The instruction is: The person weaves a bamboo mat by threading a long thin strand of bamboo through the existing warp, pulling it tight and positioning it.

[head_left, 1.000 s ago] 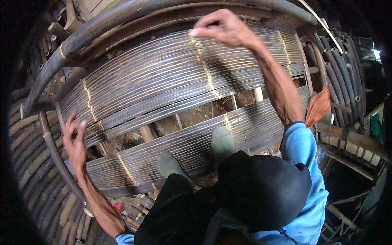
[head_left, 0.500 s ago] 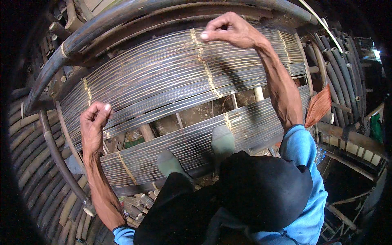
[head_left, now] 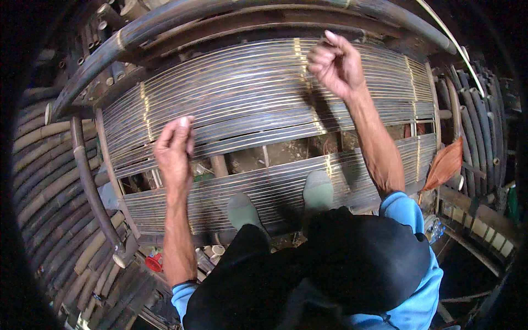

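Beneath both hands lies a bamboo bench [head_left: 220,113] of narrow dark slats, with pale bindings crossing it in rows. My left hand [head_left: 175,144] is over the left part of the slats, thumb and fingers pinched together. If it holds a fine strand, I cannot make it out. Farther away and to the right, my right hand [head_left: 338,63] is raised above the slats near a row of binding. Its fingers are curled in and slightly blurred, and what they hold, if anything, is too small to see. A reddish-brown fibre bundle [head_left: 444,164] hangs at the bench's right end.
My feet in grey-green socks [head_left: 318,190] rest on the near slats. A thick curved bamboo pole [head_left: 231,17] runs along the far side. Dark bamboo poles [head_left: 52,187] are stacked at the left, more poles [head_left: 478,121] at the right. A gap between slat sections shows the ground.
The view has shifted, so the bench appears farther right. My left hand has moved up and inward over the slats. My right hand has turned, its fingers curling with the palm side showing.
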The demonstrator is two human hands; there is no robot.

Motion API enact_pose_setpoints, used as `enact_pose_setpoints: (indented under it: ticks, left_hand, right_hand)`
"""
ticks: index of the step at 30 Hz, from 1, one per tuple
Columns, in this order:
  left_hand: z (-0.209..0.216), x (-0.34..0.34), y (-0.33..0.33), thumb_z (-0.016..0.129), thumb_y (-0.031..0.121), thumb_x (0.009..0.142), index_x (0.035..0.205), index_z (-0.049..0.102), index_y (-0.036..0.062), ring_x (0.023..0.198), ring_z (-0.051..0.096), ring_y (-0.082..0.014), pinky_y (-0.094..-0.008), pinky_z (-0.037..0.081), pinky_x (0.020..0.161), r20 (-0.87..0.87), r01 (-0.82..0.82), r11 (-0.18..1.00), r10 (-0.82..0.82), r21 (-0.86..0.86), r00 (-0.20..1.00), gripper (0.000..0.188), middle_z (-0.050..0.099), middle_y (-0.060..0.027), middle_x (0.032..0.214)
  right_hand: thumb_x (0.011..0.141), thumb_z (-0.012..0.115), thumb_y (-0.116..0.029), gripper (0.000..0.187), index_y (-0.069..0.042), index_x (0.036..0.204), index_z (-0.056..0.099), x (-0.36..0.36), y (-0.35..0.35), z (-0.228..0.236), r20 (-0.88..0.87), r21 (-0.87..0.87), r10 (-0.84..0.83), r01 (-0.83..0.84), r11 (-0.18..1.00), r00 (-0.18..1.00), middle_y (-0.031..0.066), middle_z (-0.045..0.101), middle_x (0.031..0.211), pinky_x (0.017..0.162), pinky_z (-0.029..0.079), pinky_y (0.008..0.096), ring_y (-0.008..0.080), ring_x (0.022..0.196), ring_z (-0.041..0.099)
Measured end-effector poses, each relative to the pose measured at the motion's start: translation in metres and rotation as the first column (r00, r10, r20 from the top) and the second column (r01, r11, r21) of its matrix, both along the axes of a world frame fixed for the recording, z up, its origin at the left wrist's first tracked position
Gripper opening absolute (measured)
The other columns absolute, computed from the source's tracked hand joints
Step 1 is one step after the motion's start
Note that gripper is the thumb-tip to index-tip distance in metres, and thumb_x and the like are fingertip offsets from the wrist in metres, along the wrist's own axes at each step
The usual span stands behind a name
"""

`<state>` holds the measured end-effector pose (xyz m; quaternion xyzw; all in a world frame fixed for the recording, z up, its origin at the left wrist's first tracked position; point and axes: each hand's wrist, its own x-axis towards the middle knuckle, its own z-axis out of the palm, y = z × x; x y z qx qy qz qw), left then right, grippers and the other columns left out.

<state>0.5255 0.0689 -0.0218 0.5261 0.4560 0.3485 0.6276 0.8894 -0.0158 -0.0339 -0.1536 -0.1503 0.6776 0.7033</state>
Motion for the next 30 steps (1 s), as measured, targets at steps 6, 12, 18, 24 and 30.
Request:
enact_pose_setpoints:
  ticks: [6, 12, 18, 24, 30]
  left_hand:
    - [-0.005, 0.027, -0.047, 0.071, 0.019, 0.094, 0.105, 0.074, 0.0004, 0.065, 0.048, -0.0027, -0.0192, 0.036, 0.055, -0.142, -0.024, 0.999, 0.03, 0.041, 0.989, 0.022, 0.066, 0.0019, 0.081]
    - [-0.024, 0.033, -0.082, 0.074, 0.018, 0.091, 0.102, 0.075, -0.0018, 0.067, 0.048, -0.0038, -0.0205, 0.038, 0.058, -0.253, 0.089, 0.996, -0.081, 0.02, 0.964, 0.022, 0.064, 0.0032, 0.078]
    - [-0.04, 0.019, -0.083, 0.077, 0.017, 0.086, 0.097, 0.076, 0.0023, 0.071, 0.048, -0.0059, -0.0224, 0.039, 0.062, -0.256, 0.064, 0.991, -0.031, 0.122, 0.966, 0.019, 0.061, 0.0005, 0.079]
    - [-0.049, 0.015, -0.089, 0.078, 0.015, 0.085, 0.099, 0.077, 0.0006, 0.067, 0.051, -0.0075, -0.023, 0.042, 0.061, -0.299, 0.104, 0.994, -0.107, -0.025, 0.948, 0.02, 0.066, -0.0021, 0.082]
    - [-0.06, 0.009, -0.09, 0.069, 0.016, 0.093, 0.106, 0.072, -0.0033, 0.071, 0.062, -0.0123, -0.0232, 0.05, 0.063, 0.005, 0.071, 0.864, -0.079, -0.498, 0.997, 0.023, 0.072, -0.0091, 0.091]
  right_hand:
    - [0.098, 0.062, -0.033, 0.036, 0.0, 0.109, 0.072, -0.091, -0.021, -0.027, 0.689, -0.467, 0.283, 0.11, 0.878, 0.668, 0.0046, 0.069, 0.092, 0.074, 0.052, 0.024, 0.0109, 0.081, 0.061]
    - [0.091, 0.074, -0.026, 0.023, -0.003, 0.094, 0.077, -0.149, -0.032, -0.025, 0.903, -0.13, 0.077, 0.099, 0.987, 0.423, 0.0054, 0.072, 0.085, 0.071, 0.053, 0.0305, 0.0097, 0.079, 0.063]
    - [0.09, 0.072, -0.022, 0.022, 0.0, 0.089, 0.074, -0.158, -0.042, -0.016, 0.988, -0.142, 0.141, -0.009, 0.99, -0.06, 0.0129, 0.067, 0.073, 0.058, 0.048, 0.039, 0.0204, 0.065, 0.063]
    - [0.088, 0.067, -0.022, 0.032, 0.007, 0.074, 0.066, -0.173, -0.055, -0.02, 0.93, -0.299, 0.235, -0.211, 0.931, -0.283, 0.0298, 0.06, 0.068, 0.063, 0.05, 0.051, 0.0457, 0.069, 0.064]
    - [0.087, 0.069, -0.022, 0.026, 0.004, 0.08, 0.069, -0.184, -0.072, -0.032, 0.971, -0.205, 0.165, -0.247, 0.947, -0.173, 0.0279, 0.064, 0.075, 0.068, 0.052, 0.0512, 0.0456, 0.074, 0.064]
